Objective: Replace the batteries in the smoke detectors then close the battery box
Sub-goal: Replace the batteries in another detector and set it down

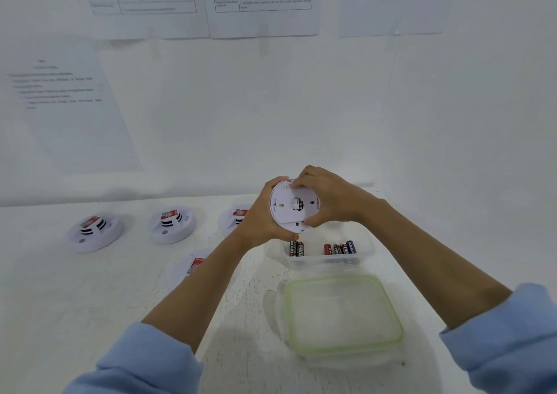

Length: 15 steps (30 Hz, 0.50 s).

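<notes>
Hands meet round one smoke detector point(294, 205), held clear of the worktop point(120, 297) and tilted so its flat back plate faces the camera, directly above the open battery box point(364, 252). The left hand point(259, 221) cups the left rim with fingers curled behind it. The right hand point(328, 200) pinches the right rim, thumb at the lower edge and fingertips over the top. The step looks like turning or seating the back plate, though whether it is coming off or going on cannot be told, nor whether fresh cells are inside. To do it well, let the left hand anchor and the right do the turning, with pressure spread along the rim rather than on the plate's centre, and line up the tabs before forcing anything. Working beside the box rather than over it would stop a slipped part dropping among the batteries point(340, 248), which lie in two groups. Four more detectors sit face up: three in a row point(171, 223) along the back edge to the left, one point(193, 265) nearer the front. The lid point(343, 315) lies before the box, toward the front edge, ready for closing last.
</notes>
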Tool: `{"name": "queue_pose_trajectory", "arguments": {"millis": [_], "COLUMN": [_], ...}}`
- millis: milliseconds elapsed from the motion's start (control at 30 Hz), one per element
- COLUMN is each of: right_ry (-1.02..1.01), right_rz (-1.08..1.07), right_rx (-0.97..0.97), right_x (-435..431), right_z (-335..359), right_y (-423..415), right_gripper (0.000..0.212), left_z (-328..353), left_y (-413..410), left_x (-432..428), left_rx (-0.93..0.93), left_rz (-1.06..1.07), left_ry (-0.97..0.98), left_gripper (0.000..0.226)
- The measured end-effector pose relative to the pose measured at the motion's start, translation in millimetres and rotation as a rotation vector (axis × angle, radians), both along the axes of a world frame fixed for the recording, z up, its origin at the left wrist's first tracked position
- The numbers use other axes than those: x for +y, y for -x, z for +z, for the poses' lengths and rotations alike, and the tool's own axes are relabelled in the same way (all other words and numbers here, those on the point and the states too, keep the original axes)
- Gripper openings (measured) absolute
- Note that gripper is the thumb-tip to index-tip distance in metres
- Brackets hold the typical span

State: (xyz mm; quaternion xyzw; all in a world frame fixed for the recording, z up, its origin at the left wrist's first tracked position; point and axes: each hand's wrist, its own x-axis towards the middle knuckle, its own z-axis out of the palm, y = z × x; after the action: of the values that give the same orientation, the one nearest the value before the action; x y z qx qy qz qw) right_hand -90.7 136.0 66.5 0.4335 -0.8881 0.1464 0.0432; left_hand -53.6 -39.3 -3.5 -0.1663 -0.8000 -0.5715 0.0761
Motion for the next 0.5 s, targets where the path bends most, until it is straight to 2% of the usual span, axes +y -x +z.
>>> {"name": "queue_pose_trajectory", "arguments": {"millis": [267, 500], "right_ry": [0.047, 0.090], "right_rz": [-0.031, -0.087], "right_rx": [0.022, -0.047], "right_x": [5, 16], "right_z": [-2, -7], "right_y": [-9, -42], "right_gripper": [0.068, 0.068], "left_z": [-1, 9], "left_y": [0, -37], "left_x": [-7, 3], "left_rx": [0.047, 0.096], "left_rz": [0.045, -0.004], "left_ry": [0.104, 0.031], "left_gripper": [0.097, 0.087]}}
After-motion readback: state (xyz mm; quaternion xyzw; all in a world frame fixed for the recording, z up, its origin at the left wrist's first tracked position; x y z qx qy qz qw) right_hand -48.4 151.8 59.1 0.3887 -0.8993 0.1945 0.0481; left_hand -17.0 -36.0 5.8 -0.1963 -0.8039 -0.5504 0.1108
